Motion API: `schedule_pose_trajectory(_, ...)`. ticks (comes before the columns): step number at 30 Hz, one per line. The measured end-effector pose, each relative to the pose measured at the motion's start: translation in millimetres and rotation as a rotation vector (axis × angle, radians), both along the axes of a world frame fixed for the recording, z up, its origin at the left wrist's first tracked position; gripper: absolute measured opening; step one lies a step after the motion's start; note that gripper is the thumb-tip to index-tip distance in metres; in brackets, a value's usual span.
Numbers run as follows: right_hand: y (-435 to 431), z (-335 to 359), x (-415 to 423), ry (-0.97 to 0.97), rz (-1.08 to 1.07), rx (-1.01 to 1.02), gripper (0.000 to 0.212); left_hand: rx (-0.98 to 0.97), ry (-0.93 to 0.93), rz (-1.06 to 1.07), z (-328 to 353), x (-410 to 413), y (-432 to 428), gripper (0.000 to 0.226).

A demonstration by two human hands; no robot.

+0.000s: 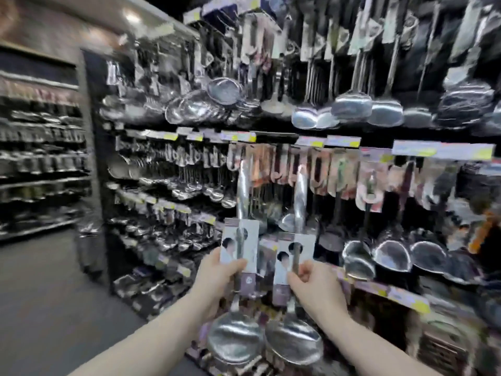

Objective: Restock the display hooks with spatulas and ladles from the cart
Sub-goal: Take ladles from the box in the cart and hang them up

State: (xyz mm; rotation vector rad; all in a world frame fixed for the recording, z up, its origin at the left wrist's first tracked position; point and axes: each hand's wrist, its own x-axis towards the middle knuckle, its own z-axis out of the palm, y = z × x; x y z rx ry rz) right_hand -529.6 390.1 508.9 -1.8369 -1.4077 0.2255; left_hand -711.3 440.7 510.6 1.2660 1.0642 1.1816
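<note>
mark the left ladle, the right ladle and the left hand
left ladle (pixel 234 339), head view, on its bowl
right ladle (pixel 294 346), head view, on its bowl
left hand (pixel 218 279), head view, on the middle of the hand

Left hand (pixel 225 270) round left ladle (pixel 234 340), right hand (pixel 309 278) round right ladle (pixel 294 341), both raised.

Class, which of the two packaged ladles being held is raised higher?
The left-hand ladle, gripped by the left hand: its card label and handle tip sit above those of the right-hand ladle in the right hand.
</note>
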Motion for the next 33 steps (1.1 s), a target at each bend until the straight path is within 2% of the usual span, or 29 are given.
schedule_pose_trajectory(2, 33, 4, -58, -0.033, 0.051, -0.001, 0.025, 0.028, 0.016, 0.077, 5, -58, 25, 0.046)
schedule_pose_trajectory(3, 49, 6, -85, -0.048, 0.079, 0.001, 0.027, 0.041, 0.012, 0.104, 6, -85, 37, 0.043)
schedule_pose_trajectory(5, 74, 8, -133, -0.045, 0.135, 0.006, 0.027, 0.052, -0.003, 0.136, 9, -131, 54, 0.013)
schedule_pose_trajectory(6, 87, 7, -156, -0.032, 0.165, 0.007, 0.027, 0.040, -0.004, 0.161, 10, -154, 64, 0.008)
schedule_pose_trajectory(10, 132, 9, -229, -0.030, 0.253, -0.010, 0.028, 0.049, -0.053, 0.242, 9, -230, 100, 0.042)
schedule_pose_trajectory(15, 195, 14, -285, -0.074, 0.286, 0.000, 0.031, 0.012, -0.156, 0.286, 6, -288, 146, 0.027)
schedule_pose_trajectory(22, 305, 12, -343, -0.058, 0.372, 0.014, 0.029, 0.022, -0.151, 0.319, -11, -355, 250, 0.058)
schedule_pose_trajectory(29, 439, 27, -385, -0.040, 0.449, 0.029, 0.027, 0.075, -0.062, 0.412, 19, -390, 356, 0.015)
schedule_pose_trajectory(33, 513, 32, -409, -0.018, 0.496, 0.034, 0.025, 0.117, 0.012, 0.474, 29, -409, 414, 0.011)
